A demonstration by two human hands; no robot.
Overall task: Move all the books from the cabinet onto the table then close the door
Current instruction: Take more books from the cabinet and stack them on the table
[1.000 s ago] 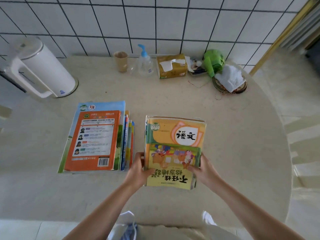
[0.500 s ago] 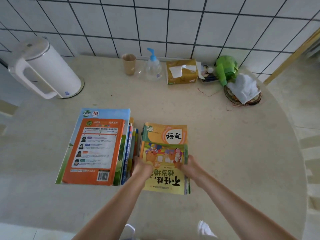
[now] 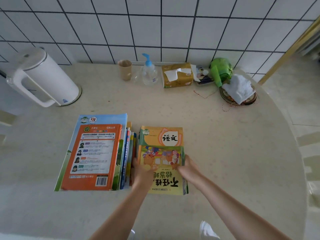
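Both hands, left hand (image 3: 140, 172) and right hand (image 3: 187, 168), grip a small book stack (image 3: 161, 153) on the table (image 3: 225, 153), just right of the bigger pile (image 3: 94, 153); the cabinet is unseen, door apparently pending.

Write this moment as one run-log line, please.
phase: placing books | left hand: holds yellow stack | right hand: holds it | orange stack: beside, on table

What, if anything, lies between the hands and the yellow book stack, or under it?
Nothing visible. The left hand and right hand already grip the yellow book stack, which rests on the table beside the orange-topped stack.
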